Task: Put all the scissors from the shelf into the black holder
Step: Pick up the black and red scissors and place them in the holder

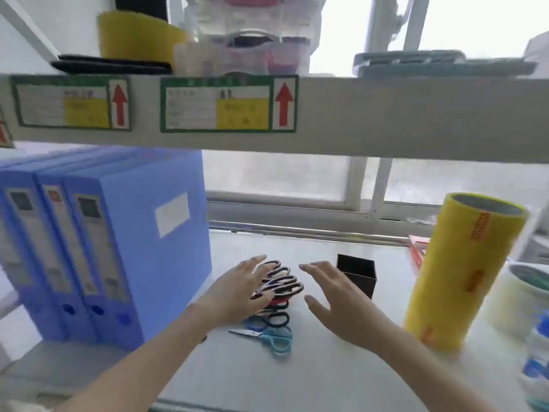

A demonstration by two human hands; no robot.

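A white shelf held three blue file boxes standing upright at the left, with a labelled shelf edge running across above them. At the right stood a tall yellow roll of film, upright and well apart from the boxes. Between them, two bare forearms reached in over the shelf. The left hand lay flat with fingers spread on a pile of scissors, covering the blades; whether it gripped any of them could not be told. The right hand hovered open, fingers extended, empty, just to the right of the pile. The black holder, a small square open-topped box, stood upright just behind the right hand, near the scissors. The pile's black and red looped handles pointed right, and a small light-blue pair of scissors lay nearest the camera at the pile's front.
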